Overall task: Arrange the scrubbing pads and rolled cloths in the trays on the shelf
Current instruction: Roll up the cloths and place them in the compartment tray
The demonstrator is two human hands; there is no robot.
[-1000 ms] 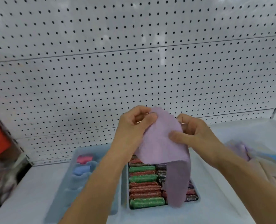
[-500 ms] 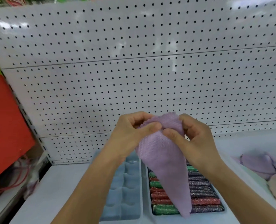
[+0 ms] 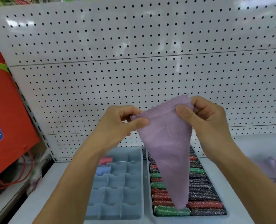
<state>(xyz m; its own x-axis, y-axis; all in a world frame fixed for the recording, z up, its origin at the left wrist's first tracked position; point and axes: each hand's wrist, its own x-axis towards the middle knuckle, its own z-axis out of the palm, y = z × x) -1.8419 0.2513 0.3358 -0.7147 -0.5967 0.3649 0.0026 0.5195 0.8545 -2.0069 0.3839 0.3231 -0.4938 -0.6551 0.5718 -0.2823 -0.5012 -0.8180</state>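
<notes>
I pinch the top edge of a lilac cloth point(image 3: 165, 139) between my left hand point(image 3: 119, 125) and right hand point(image 3: 205, 120), thumbs and fingers closed on it, hanging it above the pad-filled tray point(image 3: 229, 214), presumably to start rolling.

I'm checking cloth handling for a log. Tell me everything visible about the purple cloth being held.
The purple cloth is a thin lilac fabric with a bumpy woven texture and a zigzag-cut top edge. It hangs unrolled in a downward-pointing triangle. The left hand pinches its top left corner, the right hand its top right. Its tip dangles in front of the tray of scrubbing pads.
</notes>
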